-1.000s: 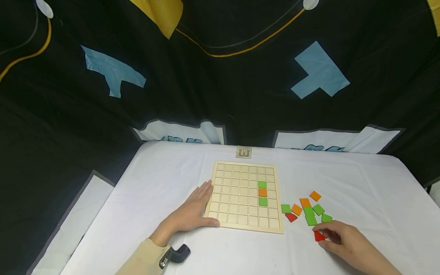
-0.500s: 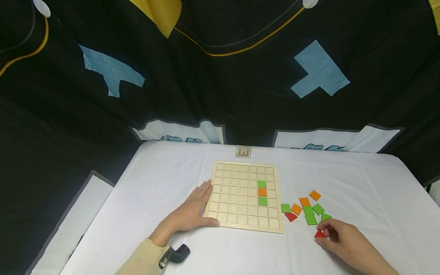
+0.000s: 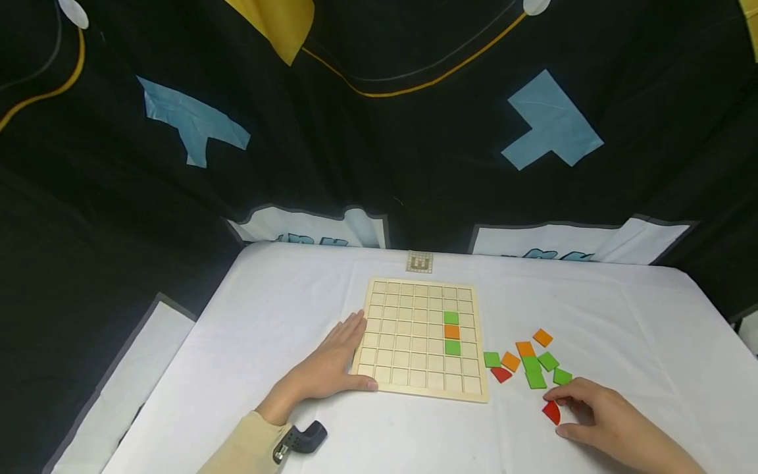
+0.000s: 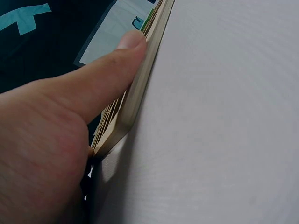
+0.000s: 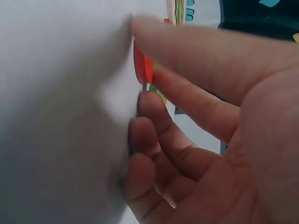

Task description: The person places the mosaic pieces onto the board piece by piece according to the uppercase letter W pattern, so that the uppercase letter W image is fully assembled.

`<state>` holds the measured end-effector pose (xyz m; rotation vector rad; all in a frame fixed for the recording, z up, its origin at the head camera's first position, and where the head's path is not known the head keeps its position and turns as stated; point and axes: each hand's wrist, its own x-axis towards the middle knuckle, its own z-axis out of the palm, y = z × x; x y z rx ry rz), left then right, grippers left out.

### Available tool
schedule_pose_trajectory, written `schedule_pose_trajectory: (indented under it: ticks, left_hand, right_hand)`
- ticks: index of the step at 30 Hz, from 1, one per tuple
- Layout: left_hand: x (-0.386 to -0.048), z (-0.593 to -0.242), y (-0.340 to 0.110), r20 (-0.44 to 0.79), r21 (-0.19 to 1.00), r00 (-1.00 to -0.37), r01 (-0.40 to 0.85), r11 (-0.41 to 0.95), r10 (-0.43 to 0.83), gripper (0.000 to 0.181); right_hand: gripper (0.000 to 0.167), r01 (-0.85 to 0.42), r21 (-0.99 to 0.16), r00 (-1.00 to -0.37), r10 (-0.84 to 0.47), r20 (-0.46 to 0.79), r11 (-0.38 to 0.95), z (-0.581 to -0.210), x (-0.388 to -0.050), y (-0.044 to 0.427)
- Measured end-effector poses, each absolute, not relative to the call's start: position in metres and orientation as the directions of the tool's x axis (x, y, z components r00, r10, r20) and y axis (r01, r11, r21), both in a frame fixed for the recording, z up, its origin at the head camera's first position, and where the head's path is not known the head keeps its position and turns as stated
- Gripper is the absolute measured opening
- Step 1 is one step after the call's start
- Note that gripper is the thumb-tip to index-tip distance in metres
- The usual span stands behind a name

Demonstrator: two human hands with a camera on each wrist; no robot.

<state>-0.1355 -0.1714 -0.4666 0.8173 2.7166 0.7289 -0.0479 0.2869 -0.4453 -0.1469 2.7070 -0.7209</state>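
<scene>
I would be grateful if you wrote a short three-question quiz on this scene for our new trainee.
1. Fill in the blank: The three tiles set on the wooden board run green, ____, green.
2. True or false: The left hand is touching a loose orange tile.
3. Choose one: The piece between the thumb and forefinger of the right hand is (a) green, (b) orange, (c) red.

Key:
1. Orange.
2. False; the left hand rests at the left side of the board.
3. (c) red.
</scene>
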Motion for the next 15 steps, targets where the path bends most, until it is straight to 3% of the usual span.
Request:
schedule_pose_trajectory:
  ticks: [6, 15]
  left_hand:
    - [-0.135, -0.466, -0.171, -0.060, 0.517, -0.824, 0.457, 0.723, 0.564, 0.121]
    - [-0.135, -0.466, -0.171, -0.050, 0.520, -0.823, 0.462, 0.719, 0.565, 0.121]
  right_hand:
    - [0.035, -0.020, -0.495, -0.961, -0.154, -0.231, 0.869, -0.447, -0.050, 0.282]
    - [0.045, 0.035, -0.436, -0.977, -0.060, -0.203, 0.899, -0.446, -0.049, 0.269]
